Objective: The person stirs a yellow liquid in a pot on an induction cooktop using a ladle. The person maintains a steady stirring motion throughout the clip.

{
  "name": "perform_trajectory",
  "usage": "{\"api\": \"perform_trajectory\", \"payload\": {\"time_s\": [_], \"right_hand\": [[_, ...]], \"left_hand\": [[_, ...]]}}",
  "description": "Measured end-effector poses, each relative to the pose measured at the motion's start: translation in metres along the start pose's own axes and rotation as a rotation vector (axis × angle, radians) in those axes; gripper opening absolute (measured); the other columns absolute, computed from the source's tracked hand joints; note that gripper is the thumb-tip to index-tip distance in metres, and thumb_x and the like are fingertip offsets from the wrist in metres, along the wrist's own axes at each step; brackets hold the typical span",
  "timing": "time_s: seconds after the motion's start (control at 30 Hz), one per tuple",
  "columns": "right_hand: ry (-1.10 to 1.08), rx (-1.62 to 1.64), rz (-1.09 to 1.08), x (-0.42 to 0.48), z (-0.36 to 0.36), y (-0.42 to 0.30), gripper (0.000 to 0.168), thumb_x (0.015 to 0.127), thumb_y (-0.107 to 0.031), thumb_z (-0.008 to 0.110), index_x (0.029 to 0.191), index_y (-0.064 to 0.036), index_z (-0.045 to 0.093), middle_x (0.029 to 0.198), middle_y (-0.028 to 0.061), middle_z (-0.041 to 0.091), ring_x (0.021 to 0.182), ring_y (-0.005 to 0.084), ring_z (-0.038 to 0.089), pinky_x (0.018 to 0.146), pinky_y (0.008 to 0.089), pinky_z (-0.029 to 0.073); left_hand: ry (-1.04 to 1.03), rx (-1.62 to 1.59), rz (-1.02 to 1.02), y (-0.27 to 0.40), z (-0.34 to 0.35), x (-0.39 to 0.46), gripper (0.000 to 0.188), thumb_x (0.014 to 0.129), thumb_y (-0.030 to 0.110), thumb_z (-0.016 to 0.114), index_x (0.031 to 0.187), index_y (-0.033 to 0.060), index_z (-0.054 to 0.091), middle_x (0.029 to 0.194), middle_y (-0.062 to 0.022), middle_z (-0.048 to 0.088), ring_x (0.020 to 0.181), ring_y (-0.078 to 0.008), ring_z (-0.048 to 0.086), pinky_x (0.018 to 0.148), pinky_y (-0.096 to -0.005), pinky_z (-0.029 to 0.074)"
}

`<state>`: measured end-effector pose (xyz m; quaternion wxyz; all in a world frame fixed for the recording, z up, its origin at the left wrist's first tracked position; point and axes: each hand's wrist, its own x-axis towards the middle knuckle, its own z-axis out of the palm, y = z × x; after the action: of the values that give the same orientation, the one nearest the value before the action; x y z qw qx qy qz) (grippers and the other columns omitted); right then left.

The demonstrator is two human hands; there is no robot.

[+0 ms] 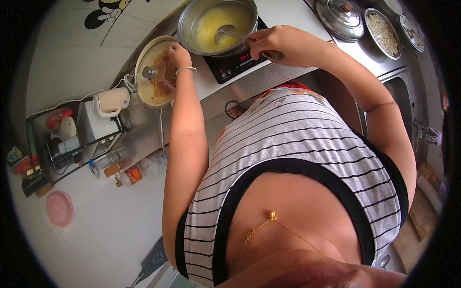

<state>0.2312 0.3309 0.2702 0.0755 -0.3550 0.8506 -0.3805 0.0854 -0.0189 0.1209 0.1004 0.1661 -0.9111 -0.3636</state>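
Note:
My right hand point(268, 45) is closed around the handle of a metal ladle point(225, 33), whose bowl lies in yellowish liquid in a large metal pot point(183, 27). The pot stands on a black induction cooker point(230, 70) with lit red figures. Left of it, my left hand point(179, 55) is at the right rim of a glass lid point(144, 93) with a metal knob point(149, 72). Its fingers are curled; whether they grip the rim is unclear. Orange-brown food shows through the lid, over a pale vessel.
A metal lid point(340, 19) and a bowl of pale pieces point(382, 34) sit at the upper right, above a sink point(399, 95). At the left are a cream electric kettle point(111, 102), a black rack point(50, 144), bottles point(129, 176) and a pink basket point(59, 208).

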Motion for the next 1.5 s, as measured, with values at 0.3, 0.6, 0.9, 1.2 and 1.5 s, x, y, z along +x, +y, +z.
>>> {"api": "perform_trajectory", "payload": {"time_s": [0.3, 0.6, 0.9, 1.2, 1.5], "right_hand": [[0.063, -0.08, -0.029, 0.026, 0.035, 0.023, 0.029, 0.075, 0.007, 0.067, 0.102, -0.006, 0.065, 0.124, 0.0098, 0.063, 0.092, 0.0345, 0.068, 0.077, 0.045, 0.055], [0.155, -0.093, 0.007, 0.042, 0.058, 0.043, 0.031, 0.076, 0.005, 0.069, 0.105, -0.008, 0.066, 0.121, 0.0136, 0.06, 0.097, 0.0363, 0.068, 0.08, 0.0457, 0.056], [0.194, -0.028, -0.062, 0.033, 0.062, 0.044, 0.025, 0.08, 0.003, 0.067, 0.102, -0.009, 0.064, 0.117, 0.0098, 0.063, 0.096, 0.0345, 0.068, 0.081, 0.047, 0.055], [0.016, 0.024, -0.033, 0.016, 0.032, 0.02, 0.026, 0.079, 0.007, 0.067, 0.101, -0.007, 0.067, 0.136, 0.0173, 0.062, 0.115, 0.0358, 0.065, 0.086, 0.0438, 0.056], [0.014, 0.049, -0.022, -0.011, -0.013, 0.005, 0.021, 0.08, 0.006, 0.065, 0.099, -0.003, 0.068, 0.109, 0.0133, 0.069, 0.1, 0.0341, 0.066, 0.081, 0.0436, 0.053]], "left_hand": [[0.014, -0.005, 0.032, 0.002, -0.001, 0.001, 0.052, 0.097, 0.031, 0.04, 0.103, -0.0119, 0.07, 0.107, -0.034, 0.068, 0.101, -0.0512, 0.062, 0.092, -0.0521, 0.046], [0.014, 0.005, 0.027, 0.005, -0.001, -0.002, 0.052, 0.097, 0.03, 0.041, 0.102, -0.0135, 0.069, 0.106, -0.0362, 0.068, 0.099, -0.0519, 0.062, 0.091, -0.051, 0.047], [-0.002, -0.015, -0.019, 0.007, 0.0, -0.003, 0.055, 0.098, 0.032, 0.04, 0.106, -0.0143, 0.068, 0.111, -0.0374, 0.066, 0.106, -0.0512, 0.061, 0.095, -0.0513, 0.045], [0.075, -0.004, 0.071, -0.012, 0.009, 0.004, 0.05, 0.1, 0.03, 0.04, 0.095, -0.012, 0.067, 0.099, -0.0349, 0.067, 0.095, -0.0527, 0.061, 0.087, -0.0532, 0.046], [0.037, -0.038, 0.062, -0.007, 0.007, 0.001, 0.049, 0.1, 0.029, 0.041, 0.096, -0.0127, 0.066, 0.101, -0.0352, 0.067, 0.095, -0.0518, 0.062, 0.087, -0.0531, 0.046]]}}
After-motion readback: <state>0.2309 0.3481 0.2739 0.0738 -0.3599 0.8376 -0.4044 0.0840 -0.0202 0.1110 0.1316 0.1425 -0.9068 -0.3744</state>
